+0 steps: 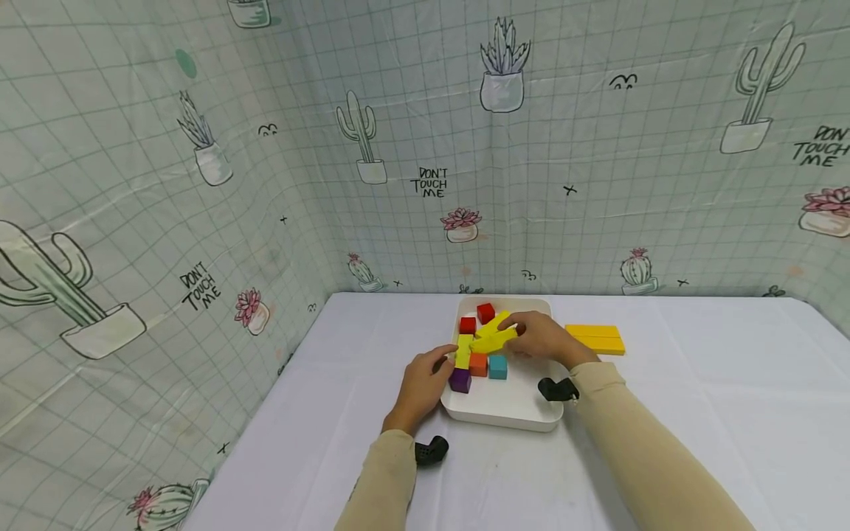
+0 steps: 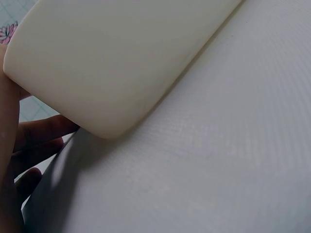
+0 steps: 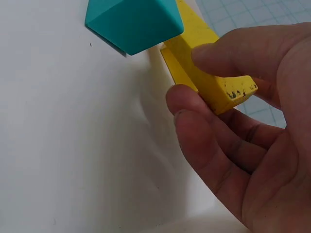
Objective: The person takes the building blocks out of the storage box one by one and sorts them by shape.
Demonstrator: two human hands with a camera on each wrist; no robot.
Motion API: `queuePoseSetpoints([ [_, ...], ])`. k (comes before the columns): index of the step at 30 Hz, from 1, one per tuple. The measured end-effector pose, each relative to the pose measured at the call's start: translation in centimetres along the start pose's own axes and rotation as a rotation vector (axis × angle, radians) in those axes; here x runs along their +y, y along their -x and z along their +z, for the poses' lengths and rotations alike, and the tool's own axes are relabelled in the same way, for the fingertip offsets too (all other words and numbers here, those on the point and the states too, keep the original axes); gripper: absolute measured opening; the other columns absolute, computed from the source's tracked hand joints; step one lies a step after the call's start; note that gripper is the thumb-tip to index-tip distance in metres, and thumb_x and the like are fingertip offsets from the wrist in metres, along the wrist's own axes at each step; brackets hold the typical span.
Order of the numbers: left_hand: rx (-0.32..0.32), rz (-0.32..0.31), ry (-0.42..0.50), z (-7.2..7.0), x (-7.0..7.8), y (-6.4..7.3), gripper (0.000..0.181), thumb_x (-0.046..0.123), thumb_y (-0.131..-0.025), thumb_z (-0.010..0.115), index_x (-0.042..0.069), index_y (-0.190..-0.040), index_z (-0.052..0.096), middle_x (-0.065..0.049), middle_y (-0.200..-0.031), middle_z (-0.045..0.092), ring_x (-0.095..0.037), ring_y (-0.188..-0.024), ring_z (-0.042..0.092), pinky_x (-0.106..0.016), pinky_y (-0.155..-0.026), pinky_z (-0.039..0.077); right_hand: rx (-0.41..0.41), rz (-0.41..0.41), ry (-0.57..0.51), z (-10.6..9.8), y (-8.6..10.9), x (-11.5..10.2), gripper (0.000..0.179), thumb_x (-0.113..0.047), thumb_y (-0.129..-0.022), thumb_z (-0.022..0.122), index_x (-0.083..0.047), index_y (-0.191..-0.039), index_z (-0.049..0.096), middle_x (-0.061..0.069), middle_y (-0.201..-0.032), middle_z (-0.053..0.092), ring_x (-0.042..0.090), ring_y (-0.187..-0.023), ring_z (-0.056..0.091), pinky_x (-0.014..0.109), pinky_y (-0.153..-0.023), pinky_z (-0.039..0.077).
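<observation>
While right grip (image 1: 541, 335) pinches yellow block (image 1: 491, 343) | right wrist view alone shows scuffed end (image 3: 237, 95) | left grip (image 1: 421, 380) unclear

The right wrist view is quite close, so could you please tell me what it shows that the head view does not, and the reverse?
Only the right wrist view: dark scuffs on the end of the yellow block gripped by the right hand.
Only the head view: the left hand, purple cube, orange cube and nearer red cube.
Both: right hand, yellow block, teal cube and white tray.
</observation>
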State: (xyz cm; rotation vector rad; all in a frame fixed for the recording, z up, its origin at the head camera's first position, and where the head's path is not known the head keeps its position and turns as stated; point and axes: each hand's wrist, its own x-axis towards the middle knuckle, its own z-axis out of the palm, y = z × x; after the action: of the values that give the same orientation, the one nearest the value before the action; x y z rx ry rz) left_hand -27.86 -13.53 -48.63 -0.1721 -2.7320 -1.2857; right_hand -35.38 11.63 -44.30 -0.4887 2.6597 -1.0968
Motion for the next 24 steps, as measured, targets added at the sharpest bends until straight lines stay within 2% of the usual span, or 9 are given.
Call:
queuePoseSetpoints([
  [10,0.015,-0.003,0.002,0.04,0.17,0.16,0.035,0.032,-0.103,0.053,0.029,-0.136,0.064,-0.002,-0.126,0.065,-0.025,-0.119,0.056,-0.052,-0.104,0.044,0.009,-0.033,-0.041,0.14,0.18,0.29,0.042,-0.016,-0.09,0.07,-0.005,-0.13,0.062,0.009,-0.089,0.062,0.023,-0.075,0.058,0.031,-0.069,0.054],
  [16,0.005,-0.009,0.002,0.0,-0.04,0.26,0.035,0.033,-0.103,0.053,0.029,-0.136,0.063,-0.003,-0.127,0.064,-0.025,-0.119,0.056,-0.053,-0.104,0.044,0.006,-0.06,-0.074,0.27,0.29,0.36,0.04,-0.016,-0.092,0.067,-0.009,-0.131,0.063,0.009,-0.093,0.063,0.024,-0.078,0.058,0.032,-0.07,0.054],
  [24,0.002,0.007,-0.001,-0.13,-0.14,0.05,0.036,0.032,-0.103,0.053,0.028,-0.137,0.063,-0.003,-0.128,0.064,-0.024,-0.119,0.056,-0.051,-0.104,0.045,0.034,-0.067,-0.114,-0.12,0.53,0.18,0.04,-0.016,-0.094,0.065,-0.005,-0.133,0.062,0.01,-0.104,0.064,0.024,-0.081,0.063,0.032,-0.077,0.057],
])
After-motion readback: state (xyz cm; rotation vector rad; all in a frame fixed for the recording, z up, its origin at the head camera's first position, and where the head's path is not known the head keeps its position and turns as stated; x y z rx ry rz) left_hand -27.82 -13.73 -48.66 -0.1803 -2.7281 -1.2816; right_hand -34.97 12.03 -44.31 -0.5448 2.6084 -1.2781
